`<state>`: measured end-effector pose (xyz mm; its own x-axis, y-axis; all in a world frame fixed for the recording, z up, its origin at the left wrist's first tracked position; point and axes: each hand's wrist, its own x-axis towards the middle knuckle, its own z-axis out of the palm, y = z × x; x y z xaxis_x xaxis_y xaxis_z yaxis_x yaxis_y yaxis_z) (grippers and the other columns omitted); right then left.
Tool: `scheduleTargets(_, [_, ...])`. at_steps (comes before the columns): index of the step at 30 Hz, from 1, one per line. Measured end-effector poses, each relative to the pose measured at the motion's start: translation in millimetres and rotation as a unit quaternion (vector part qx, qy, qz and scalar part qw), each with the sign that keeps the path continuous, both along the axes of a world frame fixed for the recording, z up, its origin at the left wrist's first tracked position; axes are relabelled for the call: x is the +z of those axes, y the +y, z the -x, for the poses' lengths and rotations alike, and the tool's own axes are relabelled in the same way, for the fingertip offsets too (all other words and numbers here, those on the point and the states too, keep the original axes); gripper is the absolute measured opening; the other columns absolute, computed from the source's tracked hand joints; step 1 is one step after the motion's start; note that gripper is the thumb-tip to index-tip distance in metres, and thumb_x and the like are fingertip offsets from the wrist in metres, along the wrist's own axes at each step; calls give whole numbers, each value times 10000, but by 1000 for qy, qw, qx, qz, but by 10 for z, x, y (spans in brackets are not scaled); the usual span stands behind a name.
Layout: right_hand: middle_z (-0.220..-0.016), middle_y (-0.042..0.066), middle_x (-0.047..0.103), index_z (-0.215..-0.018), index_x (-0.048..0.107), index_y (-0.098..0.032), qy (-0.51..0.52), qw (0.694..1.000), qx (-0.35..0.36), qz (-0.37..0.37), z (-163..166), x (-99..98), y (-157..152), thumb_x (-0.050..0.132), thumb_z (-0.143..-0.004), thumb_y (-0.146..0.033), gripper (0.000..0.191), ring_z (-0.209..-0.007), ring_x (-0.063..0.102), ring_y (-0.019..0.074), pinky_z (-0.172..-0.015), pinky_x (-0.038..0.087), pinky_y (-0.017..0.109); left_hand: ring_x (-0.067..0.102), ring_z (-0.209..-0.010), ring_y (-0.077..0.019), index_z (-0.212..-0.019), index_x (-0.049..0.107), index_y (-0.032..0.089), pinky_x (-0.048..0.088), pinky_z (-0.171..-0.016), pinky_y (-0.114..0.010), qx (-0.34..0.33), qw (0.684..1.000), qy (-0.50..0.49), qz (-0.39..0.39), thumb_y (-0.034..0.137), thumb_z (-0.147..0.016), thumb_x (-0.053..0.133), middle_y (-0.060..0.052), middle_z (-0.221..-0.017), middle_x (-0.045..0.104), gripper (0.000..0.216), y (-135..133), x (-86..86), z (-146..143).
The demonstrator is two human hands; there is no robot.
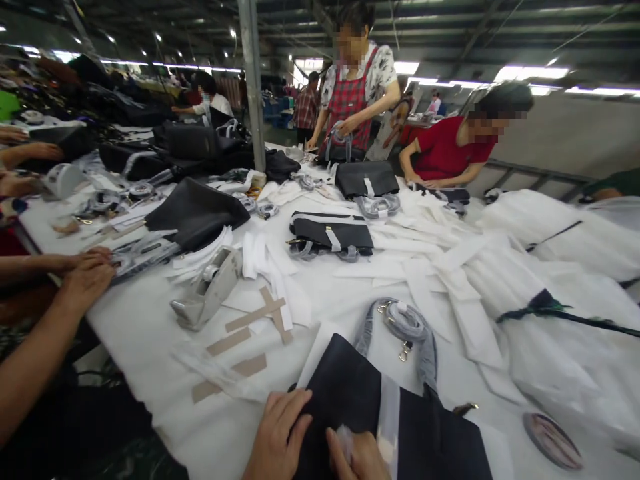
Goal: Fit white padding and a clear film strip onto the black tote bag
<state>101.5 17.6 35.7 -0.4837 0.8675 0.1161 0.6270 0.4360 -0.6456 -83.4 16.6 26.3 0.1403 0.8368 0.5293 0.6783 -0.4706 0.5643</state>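
The left hand [277, 433] lies flat, fingers spread, on the near edge of a smooth black bag [350, 400] at the table's [150, 327] front; the right hand [360, 457], just beside it on the same bag, pinches a scrap of clear film [345, 437]. A white paper band [387, 417] already crosses the bag, and its grey-wrapped strap [405, 327] coils just beyond, so wrapping looks partly done. Beyond the strap, banded black bags [333, 233] lie finished. Left of the bag, tan tape strips [255, 313] and a metal tape dispenser [207, 287] wait.
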Motion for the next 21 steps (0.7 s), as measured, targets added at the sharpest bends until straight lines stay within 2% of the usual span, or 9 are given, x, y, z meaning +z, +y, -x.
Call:
scheduleTargets(3, [-521,-4,511,-642,494,-198,-10,998,30,-52,50,-116,-4,239,-1001,-367,471,-440,441,101,-483,242,295,614,-983,-145,-1217,520,251,524,-866,-282,9,999,-27,28,187,-923,526,8,-1129,689,300,-12,-41,-7])
scheduleTargets(6, [-531,-10,516,-649,473,-203,-14,997,26,-75,82,-106,-8,303,-991,-354,411,-451,449,100,-485,253,283,606,-956,-151,-1016,572,249,528,-863,-295,14,995,-54,79,191,-933,494,6,-1122,683,128,-38,-13,36])
scheduleTargets(8, [-549,-23,530,-659,468,-207,-7,998,21,-63,95,-43,-10,438,-947,-374,334,-469,473,93,-480,288,246,601,-994,-158,-928,569,239,530,-891,-308,-6,990,-67,121,202,-941,454,-10,-1120,677,122,-81,36,74])
scheduleTargets(10, [-568,-37,538,-686,488,-209,15,999,17,-24,98,35,-15,556,-865,-344,235,-478,488,89,-471,318,215,581,-1083,-188,-950,568,226,526,-942,-347,-30,986,-74,149,245,-916,490,-48,-1146,664,87,-146,72,90])
scheduleTargets(13, [-619,-36,553,-765,524,-216,48,998,31,22,79,115,-21,551,-765,-220,28,-502,505,101,-476,348,211,533,-1179,-265,-941,581,205,503,-995,-445,-5,985,-76,155,296,-777,671,-101,-1221,626,209,-240,55,40])
scheduleTargets(16, [-706,-6,597,-829,527,-223,59,997,55,10,43,110,-18,469,-787,-176,86,-588,558,128,-549,414,227,538,-1176,-307,-886,597,201,505,-982,-502,46,987,-52,142,270,-715,718,-120,-1278,596,221,-259,15,-43])
scheduleTargets(21, [-824,18,641,-949,553,-235,65,996,63,-6,6,31,-1,400,-877,-166,182,-726,626,147,-666,481,249,568,-1168,-288,-879,607,208,520,-972,-497,29,987,8,160,304,-871,554,-123,-1270,614,109,-192,100,-43])
